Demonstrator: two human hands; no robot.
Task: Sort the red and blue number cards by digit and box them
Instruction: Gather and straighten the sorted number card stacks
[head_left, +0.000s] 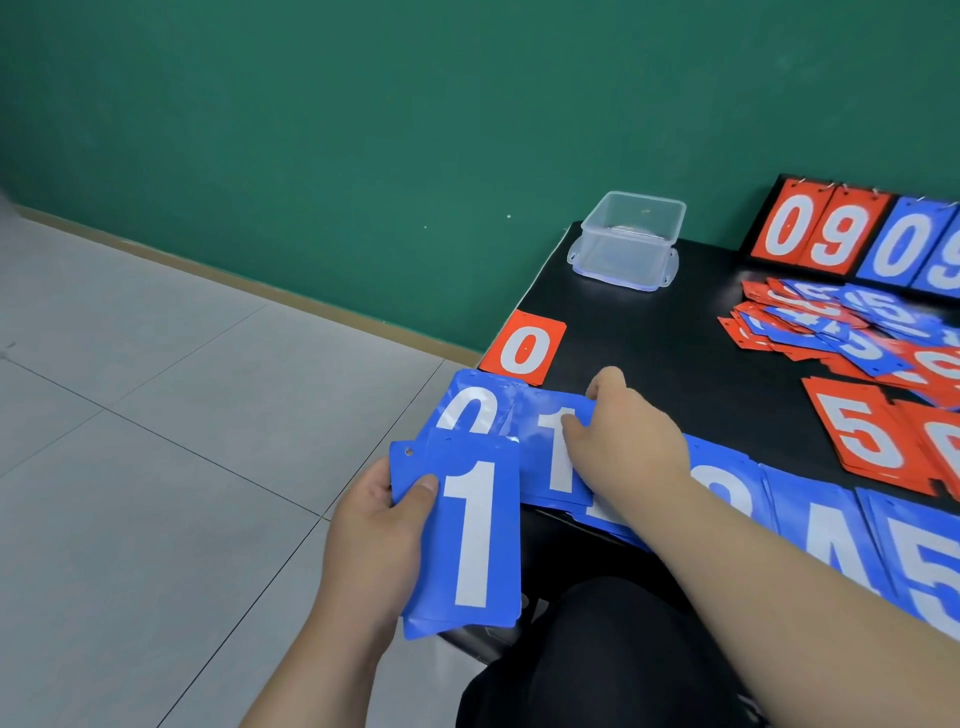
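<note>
Covering blue cards (536, 460), right hand (628, 441) apparently pinches.

Wall (311, 130): dark green.
Floor (130, 415): pale grey tiles, dark joints.
Table (649, 353): black.
Box (631, 234), table's far corner: clear, colourless.
0 card (524, 348), table's floor-side edge: red, white digit.
Loose 1 cards (467, 535), off table's near corner: blue, white digit.
1 pile (530, 457), table's near edge: blue, white digit.
Heap (841, 327), mid-table: red and blue mixed.
Scoreboard (831, 234), table's back: black frame, 2 red panels, 2 blue, white 0 and 9.
</note>
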